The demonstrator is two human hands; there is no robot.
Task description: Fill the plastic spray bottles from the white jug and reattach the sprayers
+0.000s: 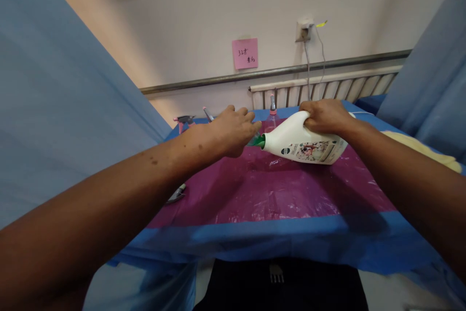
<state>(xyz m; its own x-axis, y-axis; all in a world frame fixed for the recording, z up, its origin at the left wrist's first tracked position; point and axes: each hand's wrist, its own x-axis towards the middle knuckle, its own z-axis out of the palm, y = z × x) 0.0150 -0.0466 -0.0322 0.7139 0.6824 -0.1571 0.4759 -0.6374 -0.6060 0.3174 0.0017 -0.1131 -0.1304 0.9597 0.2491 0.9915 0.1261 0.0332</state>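
My right hand (324, 116) grips a white detergent jug (302, 142) by its handle. The jug lies tipped on its side in the air, its green spout (260, 141) pointing left. My left hand (236, 131) is at the spout with its fingers curled. Something see-through shows between those fingers and the spout, but the hand hides most of it. Behind the jug stands a clear bottle (272, 118) with a pink and grey top. Beyond my left forearm, a pink and grey trigger spray head (185, 122) and another grey nozzle (208, 114) stick up.
Shiny magenta sheeting (255, 199) covers the blue-clothed table (276, 238). A yellow cloth (422, 148) lies at the right; a small grey object (177, 193) sits at the left. Blue curtains (65, 83) flank the table. A radiator (335, 85) and plugged socket (304, 29) are behind.
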